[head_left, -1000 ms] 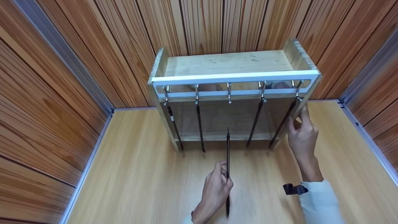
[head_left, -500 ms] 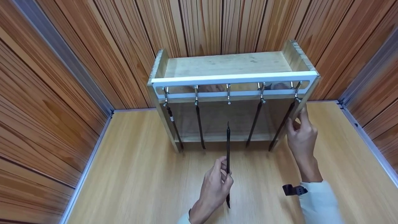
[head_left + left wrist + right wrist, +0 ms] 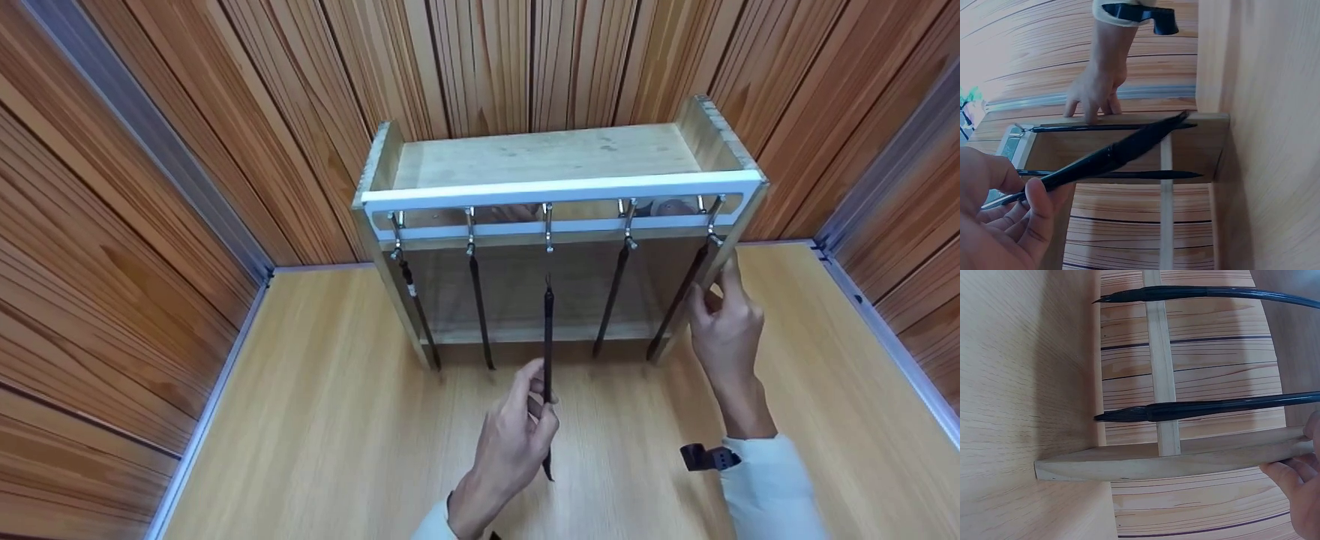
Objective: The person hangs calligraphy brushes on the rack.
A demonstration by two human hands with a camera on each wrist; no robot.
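Observation:
My left hand pinches a black calligraphy brush between thumb and fingers. The brush stands nearly upright in front of the wooden rack, its thin loop just below the bare middle hook. In the left wrist view its dark bristles point away from the hand. On the rack's right side panel, my right hand grips the edge. Several similar brushes hang from the other hooks, among them a left one and a right one, bristles down.
A white hook rail runs along the rack's upper front. The rack stands on a light wooden table against a plank-patterned wall. Side walls rise at left and right.
My left hand has moved forward and up toward the rack with the brush, bringing its loop closer to the middle hook. The right hand has stayed on the side panel.

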